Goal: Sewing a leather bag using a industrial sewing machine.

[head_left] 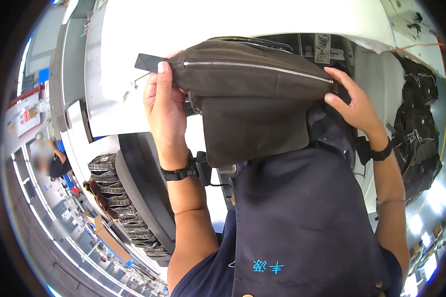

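A dark brown fabric bag [233, 85] is held up in front of me, above the front edge of the white worktable. A silver zipper [257, 66], closed as far as it shows, runs along its top side. Its broad flap [255, 126] hangs down toward my dark apron [302, 208]. At the bag's left end, my left hand [166, 101] pinches a short dark strap tab [148, 63], thumb on top. My right hand [358, 105] grips the bag's right end beside the zipper's end, thumb and forefinger on either side of it.
The white worktable [148, 24] spreads out beyond the bag. On the left, a row of dark plaid-lined pieces [119, 198] lies along a grey padded edge. Several black bags [418, 123] are piled at the right. Farther off at left is another person [59, 161].
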The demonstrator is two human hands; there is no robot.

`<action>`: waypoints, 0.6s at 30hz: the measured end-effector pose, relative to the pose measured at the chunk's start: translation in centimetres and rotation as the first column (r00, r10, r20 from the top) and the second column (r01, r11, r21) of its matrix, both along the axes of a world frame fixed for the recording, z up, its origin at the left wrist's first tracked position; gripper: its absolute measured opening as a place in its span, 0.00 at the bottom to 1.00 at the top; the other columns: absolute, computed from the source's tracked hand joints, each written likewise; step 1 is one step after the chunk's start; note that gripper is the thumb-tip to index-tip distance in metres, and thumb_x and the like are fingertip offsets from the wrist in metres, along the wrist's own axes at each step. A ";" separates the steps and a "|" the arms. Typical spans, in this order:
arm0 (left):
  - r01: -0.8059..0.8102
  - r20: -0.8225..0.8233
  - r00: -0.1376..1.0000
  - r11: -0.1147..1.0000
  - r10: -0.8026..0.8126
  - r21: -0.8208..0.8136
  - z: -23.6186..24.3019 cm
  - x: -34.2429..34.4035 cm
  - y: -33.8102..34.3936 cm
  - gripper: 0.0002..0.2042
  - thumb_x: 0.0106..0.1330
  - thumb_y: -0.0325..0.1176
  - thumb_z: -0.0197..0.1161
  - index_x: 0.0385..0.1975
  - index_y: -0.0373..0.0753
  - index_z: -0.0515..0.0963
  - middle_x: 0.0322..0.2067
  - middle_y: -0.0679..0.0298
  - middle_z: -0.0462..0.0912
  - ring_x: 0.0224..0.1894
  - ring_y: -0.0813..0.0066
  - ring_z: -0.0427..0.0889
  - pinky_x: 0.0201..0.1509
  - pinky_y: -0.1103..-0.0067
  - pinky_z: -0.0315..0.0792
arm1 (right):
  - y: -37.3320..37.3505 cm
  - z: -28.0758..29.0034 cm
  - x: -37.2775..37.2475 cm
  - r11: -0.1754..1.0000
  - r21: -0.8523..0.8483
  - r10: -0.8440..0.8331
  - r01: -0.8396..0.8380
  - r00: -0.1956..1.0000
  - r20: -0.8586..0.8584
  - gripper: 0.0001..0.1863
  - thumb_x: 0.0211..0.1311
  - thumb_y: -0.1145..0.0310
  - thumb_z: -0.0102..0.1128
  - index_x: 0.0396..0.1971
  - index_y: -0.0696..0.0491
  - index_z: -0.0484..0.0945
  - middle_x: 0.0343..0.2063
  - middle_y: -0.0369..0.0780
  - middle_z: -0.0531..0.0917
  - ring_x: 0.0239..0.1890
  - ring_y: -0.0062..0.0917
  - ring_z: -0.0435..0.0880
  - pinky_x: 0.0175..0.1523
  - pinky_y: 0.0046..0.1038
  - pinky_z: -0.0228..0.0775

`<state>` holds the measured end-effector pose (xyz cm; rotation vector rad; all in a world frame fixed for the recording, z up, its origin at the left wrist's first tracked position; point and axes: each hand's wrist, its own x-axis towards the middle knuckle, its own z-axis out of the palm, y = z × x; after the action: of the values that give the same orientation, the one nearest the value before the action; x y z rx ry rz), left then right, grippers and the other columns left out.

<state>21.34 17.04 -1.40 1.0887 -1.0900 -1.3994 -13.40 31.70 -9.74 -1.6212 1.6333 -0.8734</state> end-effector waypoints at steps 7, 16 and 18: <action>-0.033 -0.097 0.994 0.984 0.051 0.177 0.4 1.3 -0.8 0.14 0.80 0.40 0.56 0.42 0.35 0.82 0.38 0.64 0.87 0.34 0.81 0.82 0.40 0.80 0.76 | -1.4 0.7 0.9 0.975 0.210 0.009 -0.069 0.961 0.276 0.34 0.55 0.73 0.75 0.63 0.57 0.74 0.52 0.39 0.83 0.53 0.19 0.79 0.59 0.25 0.70; 0.027 0.153 0.987 0.988 -0.051 0.153 -0.3 3.5 -1.7 0.18 0.81 0.43 0.55 0.48 0.35 0.85 0.35 0.70 0.85 0.31 0.90 0.74 0.34 0.87 0.67 | 2.0 9.6 0.4 0.960 0.222 0.141 -0.172 0.978 0.152 0.22 0.48 0.73 0.79 0.46 0.60 0.84 0.35 0.39 0.88 0.38 0.24 0.85 0.46 0.26 0.75; 0.081 0.305 0.945 0.989 -0.116 0.124 -1.7 3.8 -1.8 0.17 0.81 0.45 0.56 0.50 0.38 0.86 0.36 0.71 0.85 0.32 0.90 0.75 0.37 0.86 0.69 | 2.6 8.9 1.0 0.956 0.139 0.264 -0.260 0.964 -0.013 0.24 0.48 0.70 0.81 0.47 0.59 0.84 0.36 0.42 0.88 0.36 0.32 0.84 0.43 0.31 0.75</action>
<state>25.11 15.29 -3.06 1.3861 -1.3199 -1.4096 -12.41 34.34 -0.88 -1.7134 1.4231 -0.5910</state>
